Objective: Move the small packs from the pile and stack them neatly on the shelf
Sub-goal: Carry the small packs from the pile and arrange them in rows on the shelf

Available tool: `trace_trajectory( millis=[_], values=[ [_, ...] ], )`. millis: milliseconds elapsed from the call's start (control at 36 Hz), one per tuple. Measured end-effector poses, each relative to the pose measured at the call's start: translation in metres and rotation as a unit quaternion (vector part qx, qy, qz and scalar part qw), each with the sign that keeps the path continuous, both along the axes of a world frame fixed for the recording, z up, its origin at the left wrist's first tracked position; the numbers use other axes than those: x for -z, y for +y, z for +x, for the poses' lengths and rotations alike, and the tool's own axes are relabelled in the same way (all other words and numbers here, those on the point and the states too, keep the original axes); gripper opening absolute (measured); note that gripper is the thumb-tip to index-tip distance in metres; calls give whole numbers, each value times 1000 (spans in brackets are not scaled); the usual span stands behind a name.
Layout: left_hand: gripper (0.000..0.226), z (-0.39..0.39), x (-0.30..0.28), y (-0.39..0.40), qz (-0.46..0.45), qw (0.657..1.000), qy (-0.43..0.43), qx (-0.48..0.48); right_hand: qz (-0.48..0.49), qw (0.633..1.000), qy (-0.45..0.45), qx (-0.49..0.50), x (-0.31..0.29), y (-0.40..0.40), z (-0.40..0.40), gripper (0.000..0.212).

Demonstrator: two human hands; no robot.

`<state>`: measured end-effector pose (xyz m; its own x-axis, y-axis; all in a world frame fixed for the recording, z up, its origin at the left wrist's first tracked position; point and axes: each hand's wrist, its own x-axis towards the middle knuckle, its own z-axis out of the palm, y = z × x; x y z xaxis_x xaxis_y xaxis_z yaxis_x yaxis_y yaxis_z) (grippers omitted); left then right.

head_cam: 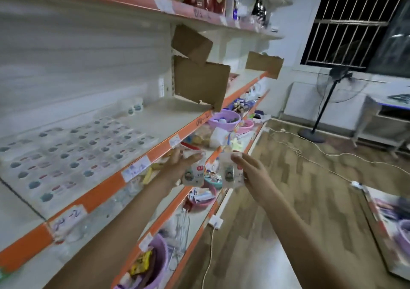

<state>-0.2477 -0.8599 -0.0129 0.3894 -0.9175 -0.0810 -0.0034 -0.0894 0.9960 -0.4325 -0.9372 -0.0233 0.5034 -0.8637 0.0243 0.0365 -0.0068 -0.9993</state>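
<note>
Presently: two small packs, one per hand. Left hand (pixel 182 164) pinches left pack (pixel 194 173); right hand (pixel 248 173) pinches right pack (pixel 230 174), held upright, apart, probably for separate placing. Stocked shelf (pixel 155 153) at ten o'clock.

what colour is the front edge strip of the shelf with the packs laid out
Orange, with white paper labels stuck on it; the head view shows it.
</note>
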Motion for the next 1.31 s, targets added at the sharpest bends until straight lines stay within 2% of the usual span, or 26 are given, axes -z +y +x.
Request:
trace_trajectory(
  millis=[56, 139, 167, 306, 389, 472, 556, 722, 806, 889, 944, 1056, 1139, 1222, 1250, 1306],
  values=[
    [40, -9, -3, -24, -5, 1000, 22, -4, -12, 1000, 4, -1, -7, -16, -10, 74],
    [44, -14, -6, -58, -8, 999, 37, -22, -25, 1000, 6, 9, -9, -47, -18, 22],
    [45, -14, -6, -69, -5, 999, 31, -29, -24, 1000, 4, -7, -10, -57, -17, 13],
    [47, 2, -7, -117, 0, 999, 13, -52, -29, 999, -9, -44, -7, -108, -3, 14],
    [25, 17, -6, -146, -8, 996, 39, -75, -18, 997, -7, -75, -3, -145, 19, 15],
    [21, 38, -10, -176, -13, 994, 69, -89, -22, 995, -4, -98, -2, -184, 52, 13],
    [14, 63, -13, -203, -20, 993, 75, -88, -42, 993, -11, -111, -4, -219, 90, 20],
    [15, 140, -12, -257, -32, 981, -24, -190, -64, 982, -4, -178, -16, -294, 167, 23],
    [15, 178, -10, -274, -31, 976, -54, -209, -93, 975, 17, -202, -19, -330, 206, 11],
    [32, 211, -9, -291, -9, 965, -108, -239, -93, 969, 17, -230, -24, -361, 243, 8],
    [41, 233, -8, -305, 18, 953, -160, -256, -89, 964, 20, -248, -27, -377, 266, 11],
    [49, 269, -22, -329, 101, 918, -279, -265, -128, 953, 51, -269, -30, -405, 318, 35],
    [55, 295, -36, -346, 137, 877, -380, -259, -137, 950, 64, -273, -27, -424, 357, 32],
    [58, 324, -39, -361, 170, 853, -417, -266, -130, 943, 57, -300, -21, -437, 393, 33],
    [61, 333, -40, -365, 192, 835, -438, -273, -135, 942, 57, -303, -19, -441, 405, 36],
    [67, 345, -41, -372, 263, 768, -514, -275, -165, 938, 53, -300, -15, -447, 426, 39]
  ],
)
